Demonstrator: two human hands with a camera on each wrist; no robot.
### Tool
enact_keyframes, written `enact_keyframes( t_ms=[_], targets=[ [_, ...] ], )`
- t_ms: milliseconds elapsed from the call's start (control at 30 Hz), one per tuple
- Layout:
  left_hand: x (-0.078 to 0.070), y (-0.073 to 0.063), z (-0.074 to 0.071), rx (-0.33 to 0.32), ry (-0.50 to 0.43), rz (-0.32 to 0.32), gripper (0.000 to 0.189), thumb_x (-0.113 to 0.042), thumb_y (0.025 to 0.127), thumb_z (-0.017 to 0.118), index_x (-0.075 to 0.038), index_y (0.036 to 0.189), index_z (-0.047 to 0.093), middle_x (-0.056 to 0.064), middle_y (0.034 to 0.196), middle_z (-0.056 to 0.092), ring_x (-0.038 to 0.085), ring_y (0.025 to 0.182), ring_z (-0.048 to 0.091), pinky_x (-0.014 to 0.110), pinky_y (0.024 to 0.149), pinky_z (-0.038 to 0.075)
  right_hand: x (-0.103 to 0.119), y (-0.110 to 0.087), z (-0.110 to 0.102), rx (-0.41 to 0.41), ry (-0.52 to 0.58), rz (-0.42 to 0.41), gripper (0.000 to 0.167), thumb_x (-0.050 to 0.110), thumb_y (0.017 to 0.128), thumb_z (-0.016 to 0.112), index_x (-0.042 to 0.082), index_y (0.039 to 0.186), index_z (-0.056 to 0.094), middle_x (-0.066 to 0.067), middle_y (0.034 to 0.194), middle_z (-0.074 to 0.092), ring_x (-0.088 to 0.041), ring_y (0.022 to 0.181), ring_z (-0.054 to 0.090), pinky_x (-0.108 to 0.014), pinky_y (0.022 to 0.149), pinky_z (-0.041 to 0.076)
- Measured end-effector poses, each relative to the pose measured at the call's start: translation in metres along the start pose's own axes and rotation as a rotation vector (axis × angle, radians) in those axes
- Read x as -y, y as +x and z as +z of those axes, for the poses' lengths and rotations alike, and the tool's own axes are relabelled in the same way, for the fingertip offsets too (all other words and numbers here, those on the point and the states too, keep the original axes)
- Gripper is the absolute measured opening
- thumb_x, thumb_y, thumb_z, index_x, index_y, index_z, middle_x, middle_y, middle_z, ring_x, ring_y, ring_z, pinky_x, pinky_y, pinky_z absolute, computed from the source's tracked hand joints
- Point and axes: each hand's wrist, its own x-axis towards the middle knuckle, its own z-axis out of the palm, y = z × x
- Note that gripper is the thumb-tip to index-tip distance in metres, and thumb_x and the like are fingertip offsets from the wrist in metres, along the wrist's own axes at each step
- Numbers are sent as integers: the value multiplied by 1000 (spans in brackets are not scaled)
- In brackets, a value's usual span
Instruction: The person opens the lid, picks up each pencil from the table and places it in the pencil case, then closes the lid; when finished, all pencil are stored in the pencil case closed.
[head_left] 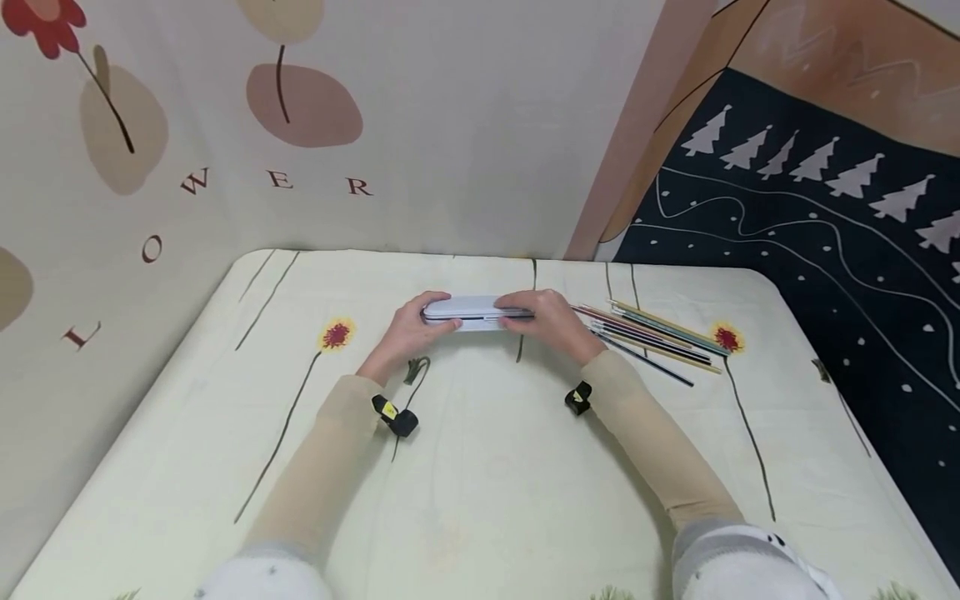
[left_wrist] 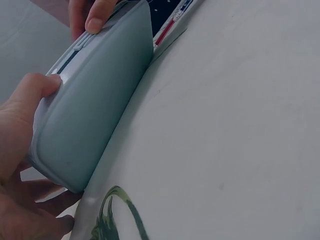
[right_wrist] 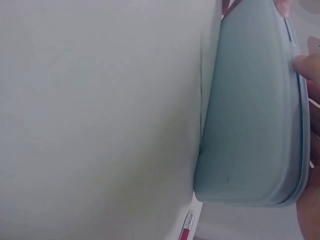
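Take the case as the middle of your clock. Between 9 and 11 o'clock, large dark-red letters (head_left: 280, 179) run along the pale wall hanging (head_left: 465, 125). At 9, a printed red-and-yellow flower (head_left: 337, 336) shows on the white cloth (head_left: 465, 500). Your left hand (head_left: 411, 327) is clamped on the case's left end, thumb on the front face. The pale blue case (head_left: 471, 305) sits ahead of you, near the cloth's far edge, a dark seam along its front; you cannot tell whether it rests fully on the cloth. Your right hand (head_left: 546, 319) is clamped on its right end, fingers over the top, thumb below the seam. At 3, just beyond that hand, slim pencils (head_left: 667, 329) lie in a loose fan, their far ends near a second printed flower (head_left: 727, 338). Between 2 and 4 hangs a dark tree-patterned fabric (head_left: 780, 208).
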Motion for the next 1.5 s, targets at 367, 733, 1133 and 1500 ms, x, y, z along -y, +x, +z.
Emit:
enact_keyframes(
  t_ms=[367, 733, 1133, 1500],
  targets=[
    [3, -4, -4, 74, -26, 12, 64, -24, 84, 77, -12, 138, 46, 15, 136, 49, 29, 123, 45, 45, 106, 33, -17, -13, -15, 43, 338, 253, 29, 11, 84, 76, 5, 112, 72, -8, 114, 68, -20, 111, 58, -35, 98, 43],
    [8, -1, -6, 158, -2, 48, 79, -19, 79, 81, -15, 144, 36, 15, 143, 41, 32, 128, 40, 50, 108, 30, -19, -22, -37, 124, 391, 310, 34, 11, 86, 74, 0, 118, 68, -14, 127, 62, -28, 126, 48, -44, 109, 31],
    [10, -2, -4, 185, -40, 31, 106, -15, 78, 81, -14, 155, 8, 19, 150, 30, 35, 135, 30, 52, 113, 18, -15, -23, -45, 95, 429, 325, 32, 8, 94, 61, -6, 122, 63, -20, 129, 58, -32, 128, 46, -49, 109, 31],
    [15, 0, -4, 191, -79, 66, 119, -13, 79, 80, -16, 154, -12, 19, 158, 13, 33, 143, 16, 49, 115, 10, -38, -10, -30, -104, 403, 499, 40, 32, 98, 59, 1, 121, 65, -13, 121, 63, -26, 113, 56, -42, 99, 44]
  ],
)
